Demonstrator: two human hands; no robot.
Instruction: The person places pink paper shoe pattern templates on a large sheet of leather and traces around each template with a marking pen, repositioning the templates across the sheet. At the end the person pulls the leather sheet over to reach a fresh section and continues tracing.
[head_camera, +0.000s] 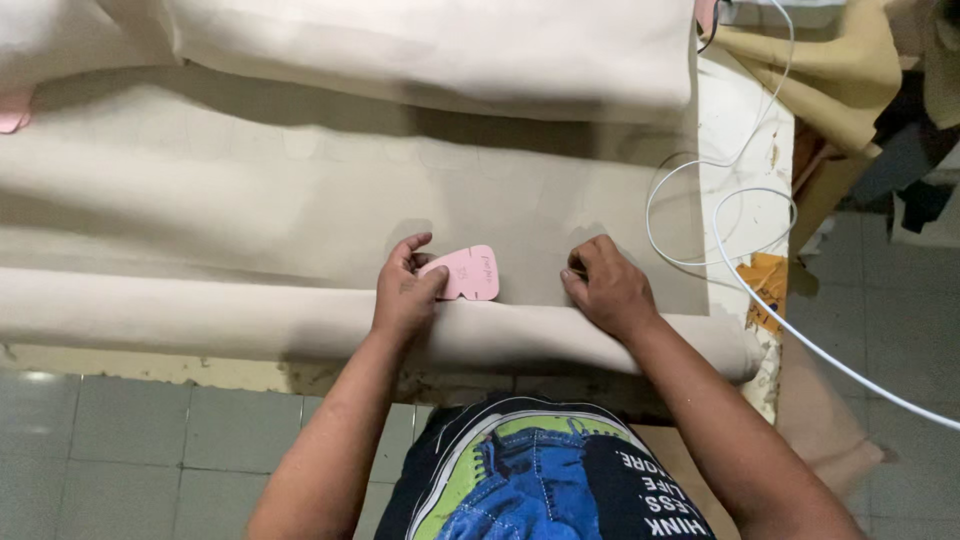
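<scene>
1. The left hand (407, 290) is pressing a pink template (465, 273) flat on the beige cloth (300, 190), fingers spread, thumb and forefinger bracketing its left edge.
2. The template is lying just above the near roll (200, 318) of cloth, roughly mid-table.
3. The right hand (608, 287) is resting on the cloth to the right, well apart from the template, fingers curled tight; it seems to be pinching something small at the fingertips, perhaps a marker, but I cannot tell.
4. Faint traced outlines are showing across the cloth farther up.
5. Judging by this, the step in hand is placing the template for tracing.
6. The next move is calling for steady left-hand pressure and the right hand brought to the template edge.
7. A white cable (720, 215) is looping over the table's right end (735, 120).
</scene>
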